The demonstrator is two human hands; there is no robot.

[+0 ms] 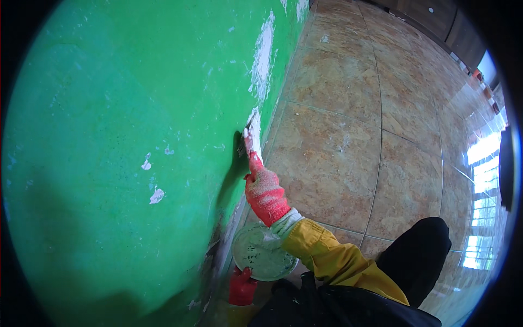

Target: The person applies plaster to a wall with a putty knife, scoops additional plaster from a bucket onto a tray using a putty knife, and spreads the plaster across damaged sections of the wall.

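My right hand [265, 195], in a red glove with a pale cuff and yellow sleeve, reaches to the low edge of the green wall [136, 98]. It is closed on what looks like a putty knife [254, 140], smeared with white filler and held against the wall; the filler hides most of its shape. Above it runs a long patch of white filler [262, 57]. Below, my left hand [243, 286], also gloved in red, grips the rim of a round tub [256, 275]. White paste clings inside the tub, partly behind my right wrist.
Brown tiled floor [332, 141] stretches along the wall to the right. My dark-clad knee [422, 250] is at the lower right. Dark cabinets [427, 16] stand at the far end, and bright window light [482, 201] shows at the right. Small chipped spots [156, 195] mark the wall.
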